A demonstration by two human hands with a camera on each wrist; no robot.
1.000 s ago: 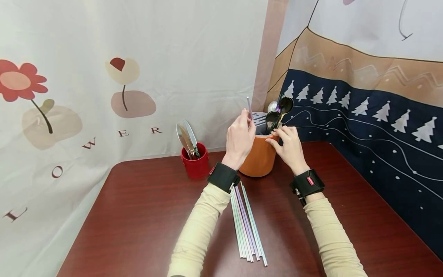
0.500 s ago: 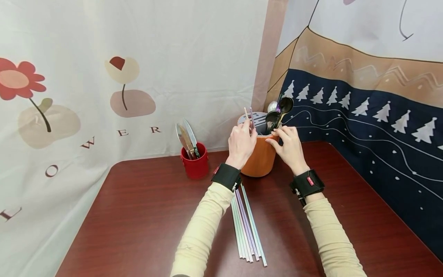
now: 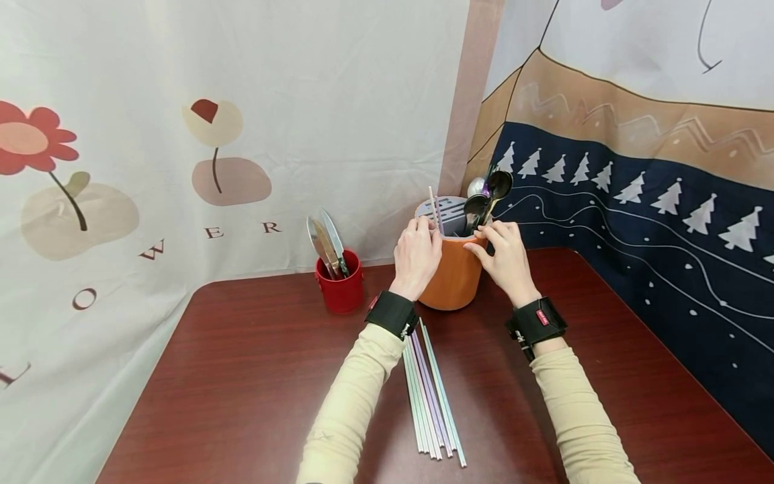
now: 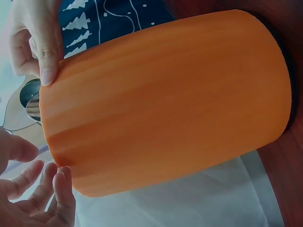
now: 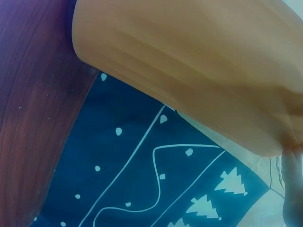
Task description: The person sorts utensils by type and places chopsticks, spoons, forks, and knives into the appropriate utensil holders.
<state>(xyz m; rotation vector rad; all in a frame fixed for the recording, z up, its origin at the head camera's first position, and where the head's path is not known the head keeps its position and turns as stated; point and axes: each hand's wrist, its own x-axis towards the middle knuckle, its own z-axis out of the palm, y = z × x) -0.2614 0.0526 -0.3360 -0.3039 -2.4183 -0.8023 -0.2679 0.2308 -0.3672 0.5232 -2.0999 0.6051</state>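
Observation:
An orange utensil holder (image 3: 450, 275) with a grey slotted top (image 3: 450, 212) stands near the table's back edge. My left hand (image 3: 417, 255) is at the holder's left rim, its thumb and fingers around a thin purple chopstick (image 3: 437, 207). Beside that stick rises a pale chopstick (image 3: 432, 198); their lower ends are hidden. In the left wrist view, the left fingers (image 4: 47, 189) are bent close to the rim. My right hand (image 3: 506, 259) pinches the right rim, thumb outside. Dark spoons (image 3: 499, 184) stand in the holder beside it.
Several pastel chopsticks (image 3: 432, 396) lie on the brown table (image 3: 260, 390) between my forearms. A red cup (image 3: 340, 289) with several knives (image 3: 331, 245) stands left of the holder. Printed cloths (image 3: 338, 121) hang behind and on the right.
The purple chopstick has come down toward the holder, and a second, pale one shows beside it. My left hand has shifted slightly at the rim. My right hand stays put.

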